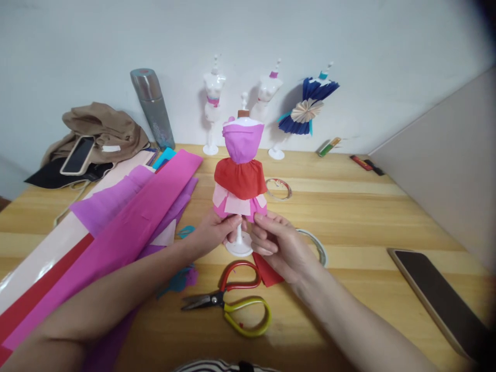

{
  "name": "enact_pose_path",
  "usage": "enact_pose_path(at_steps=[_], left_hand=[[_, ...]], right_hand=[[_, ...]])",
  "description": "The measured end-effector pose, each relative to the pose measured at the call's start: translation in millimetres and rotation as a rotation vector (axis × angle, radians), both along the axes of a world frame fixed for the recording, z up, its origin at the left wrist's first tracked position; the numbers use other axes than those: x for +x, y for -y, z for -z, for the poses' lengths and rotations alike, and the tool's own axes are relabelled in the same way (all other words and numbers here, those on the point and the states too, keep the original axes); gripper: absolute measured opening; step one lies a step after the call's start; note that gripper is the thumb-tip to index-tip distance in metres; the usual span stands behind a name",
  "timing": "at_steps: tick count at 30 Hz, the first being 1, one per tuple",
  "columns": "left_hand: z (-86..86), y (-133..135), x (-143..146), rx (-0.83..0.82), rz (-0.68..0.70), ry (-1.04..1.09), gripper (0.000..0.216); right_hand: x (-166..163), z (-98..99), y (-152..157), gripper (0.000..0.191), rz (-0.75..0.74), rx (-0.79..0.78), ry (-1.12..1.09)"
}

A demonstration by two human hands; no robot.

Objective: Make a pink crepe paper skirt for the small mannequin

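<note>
In the middle of the head view, a small white dress form [239, 244] stands upright on its round base. It wears a crepe-paper dress [241, 178] with a purple top, a red layer over the waist, and pink and magenta panels below. My left hand [222, 230] is closed at the left of the lower hem, thumb in front and fingers partly hidden behind. At the hem's right side, my right hand [277, 237] pinches the magenta edge between thumb and forefinger. Scissors [217, 299] with one red and one yellow handle lie slightly open in front of the base.
Crepe-paper strips [127, 227] cover the left of the table. Tape rolls [318, 245] and a red paper piece [271, 271] lie near my right hand; a phone [434, 294] is farther right. More dress forms [214, 98], a blue-dressed form [308, 111] and a bottle [153, 108] stand behind.
</note>
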State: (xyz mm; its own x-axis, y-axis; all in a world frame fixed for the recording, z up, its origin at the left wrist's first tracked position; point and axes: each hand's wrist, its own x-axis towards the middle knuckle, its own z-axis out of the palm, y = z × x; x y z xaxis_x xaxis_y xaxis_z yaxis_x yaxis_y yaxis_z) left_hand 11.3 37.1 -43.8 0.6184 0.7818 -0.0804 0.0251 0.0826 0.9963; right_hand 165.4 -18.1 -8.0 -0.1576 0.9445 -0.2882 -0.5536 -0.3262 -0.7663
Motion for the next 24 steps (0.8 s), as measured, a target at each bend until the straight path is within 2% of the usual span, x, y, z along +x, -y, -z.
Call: enact_pose_path(at_steps=[6,16,18,21,22,24], left_hand=[[2.4,2.5,-0.9,-0.020,-0.014,0.004,0.040],[-0.6,2.2,0.0,-0.043,-0.021,0.041,0.040],[-0.4,1.2,1.1,-0.055,-0.029,0.039,0.042],[0.5,0.4,2.3,-0.059,-0.035,-0.006,0.042],[0.7,0.4,2.6,-0.060,-0.037,-0.017,0.040],[0.9,0.9,2.9,-0.069,-0.039,-0.025,0.038]], right_hand=[[1.0,-0.1,-4.3,0.031,-0.045,-0.138,-0.102],[1.8,3.9,-6.6,0.024,-0.070,-0.119,0.005],[4.0,4.0,-4.2,0.028,-0.095,-0.070,0.128],[9.7,3.1,2.4,0.042,-0.131,0.171,0.522],[11.6,2.9,4.9,0.044,-0.096,0.286,0.699],[14.1,3.5,9.2,0.040,0.064,0.557,1.060]])
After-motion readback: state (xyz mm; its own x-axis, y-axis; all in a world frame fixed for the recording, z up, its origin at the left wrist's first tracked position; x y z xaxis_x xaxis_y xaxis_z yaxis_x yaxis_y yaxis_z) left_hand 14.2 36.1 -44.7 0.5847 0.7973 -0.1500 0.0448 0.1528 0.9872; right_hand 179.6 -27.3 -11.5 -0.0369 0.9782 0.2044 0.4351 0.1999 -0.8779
